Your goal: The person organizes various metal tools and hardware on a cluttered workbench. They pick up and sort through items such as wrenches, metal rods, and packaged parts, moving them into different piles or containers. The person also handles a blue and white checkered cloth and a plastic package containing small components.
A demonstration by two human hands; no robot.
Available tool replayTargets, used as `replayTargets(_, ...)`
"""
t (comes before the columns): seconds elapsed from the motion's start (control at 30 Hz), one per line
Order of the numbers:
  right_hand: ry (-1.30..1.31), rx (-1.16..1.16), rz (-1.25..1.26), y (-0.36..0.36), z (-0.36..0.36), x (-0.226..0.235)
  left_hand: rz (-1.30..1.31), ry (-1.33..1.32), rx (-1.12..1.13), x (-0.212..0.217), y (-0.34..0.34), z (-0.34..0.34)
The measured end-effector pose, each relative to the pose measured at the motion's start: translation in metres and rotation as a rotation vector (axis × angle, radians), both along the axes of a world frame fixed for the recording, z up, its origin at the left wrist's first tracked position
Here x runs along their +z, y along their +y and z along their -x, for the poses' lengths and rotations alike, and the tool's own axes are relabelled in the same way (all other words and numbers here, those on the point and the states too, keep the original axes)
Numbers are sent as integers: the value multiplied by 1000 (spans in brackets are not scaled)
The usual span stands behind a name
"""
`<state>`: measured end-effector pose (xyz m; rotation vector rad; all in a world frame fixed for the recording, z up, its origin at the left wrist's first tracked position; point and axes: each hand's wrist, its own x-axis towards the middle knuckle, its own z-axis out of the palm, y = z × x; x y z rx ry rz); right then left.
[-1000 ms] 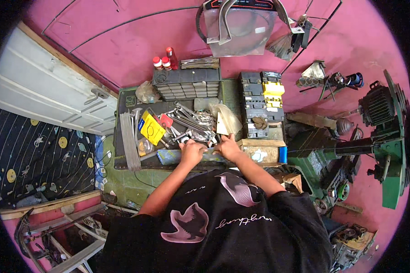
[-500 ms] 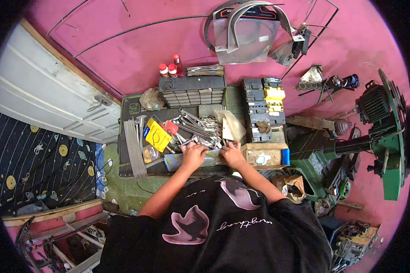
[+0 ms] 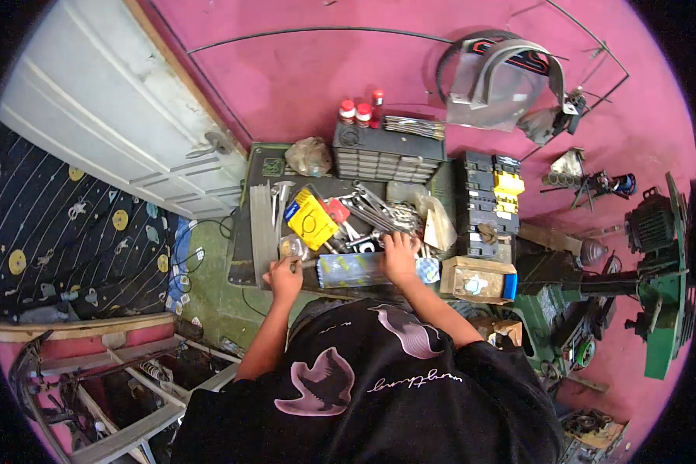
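Note:
A long blue-grey clear plastic sleeve (image 3: 348, 271) with yellow marks lies along the front of the bench. My right hand (image 3: 399, 259) rests across its right part, fingers stretched toward the tools. A blue-and-white checked piece (image 3: 427, 270) shows just right of that hand. My left hand (image 3: 284, 278) is closed around the left end of a grey rod-like piece (image 3: 308, 264) that reaches to the sleeve; its fingers partly hide it. Behind the sleeve lie a heap of wrenches (image 3: 375, 209) and a yellow card pack (image 3: 311, 219).
Thin grey rods (image 3: 263, 232) lie at the bench's left. A small drawer cabinet (image 3: 390, 158) stands at the back with red-capped bottles (image 3: 347, 113). To the right are black and yellow cases (image 3: 479, 201), an open wooden box (image 3: 475, 280) and a green drill press (image 3: 661, 309).
My left hand has moved left, off the sleeve to the rod-like piece. My right hand now lies over the sleeve's right part. The view has shifted, moving the bench rightward in the picture.

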<state>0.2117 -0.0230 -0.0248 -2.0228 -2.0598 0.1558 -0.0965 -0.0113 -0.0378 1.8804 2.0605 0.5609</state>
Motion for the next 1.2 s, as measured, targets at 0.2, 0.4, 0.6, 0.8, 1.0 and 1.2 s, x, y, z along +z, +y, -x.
replayTargets(0.2, 21, 365, 30, 47, 87, -25, 102, 25, 181, -17, 12, 81)
replayTargets(0.4, -90, 627, 180, 74, 164, -40, 300, 218, 302, 5, 12, 74)
replayTargets(0.6, -51, 678, 279, 71, 212, -53, 330, 198, 249, -10, 22, 75)
replayTargets(0.8, -5, 607, 312, 73, 212, -42, 246, 153, 190, -13, 21, 68)
replayTargets(1.0, 38, 552, 160, 79, 227, -31, 57, 230, -18, -25, 16, 56)
replayTargets(1.2, -171, 795, 105, 105, 246, -51, -41, 275, -122, -36, 15, 54)
